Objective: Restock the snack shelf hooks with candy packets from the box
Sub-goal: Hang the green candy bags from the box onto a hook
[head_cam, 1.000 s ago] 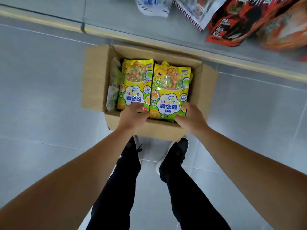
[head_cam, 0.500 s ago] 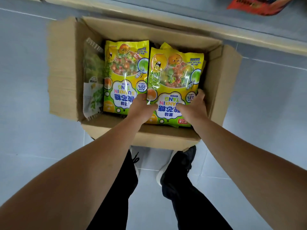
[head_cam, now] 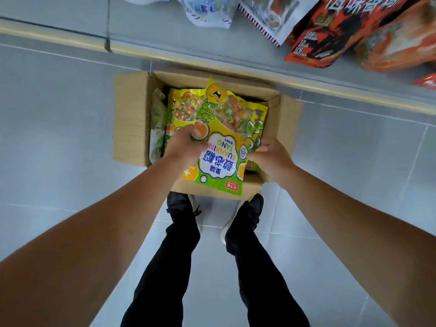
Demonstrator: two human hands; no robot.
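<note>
stage: early, no candy packet seen on a hook | left hand [head_cam: 182, 147] grip pinches top candy packet [head_cam: 219, 147], lifted over cardboard box [head_cam: 132, 119] | right hand [head_cam: 269, 156] fingers loosely spread at packet's edge | left: more packets [head_cam: 181, 107] in box, hang all

The pale grey tiled floor [head_cam: 61, 142] carries an open brown cardboard box [head_cam: 131, 119], set directly beneath the held packet — its far wall close against the beige-edged grey shelf base [head_cam: 212, 60]. Just nearer than the grip, two black shoes with white soles [head_cam: 181, 204] stand on the tiles — toes at the box's near wall.
</note>
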